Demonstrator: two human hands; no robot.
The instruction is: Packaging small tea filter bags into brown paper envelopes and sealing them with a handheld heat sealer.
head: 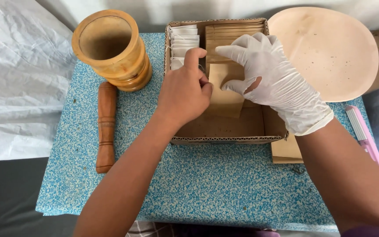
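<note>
A shallow cardboard box (224, 131) sits on a blue speckled mat. It holds a row of white paper bags (184, 41) at the back left and a stack of brown paper envelopes (229, 35) beside them. My left hand (185, 90), bare, is inside the box with its fingers pinched at the edge of a brown envelope (224, 98). My right hand (270, 77) wears a white glove with a tear at the thumb side and holds the same envelope from the right, fingers spread over the stack.
A wooden mortar (110, 48) stands at the back left, with a wooden pestle (106, 127) lying in front of it. A round beige plate (330, 52) lies at the back right. A pink tool (365, 131) and another brown envelope (286, 151) lie right of the box.
</note>
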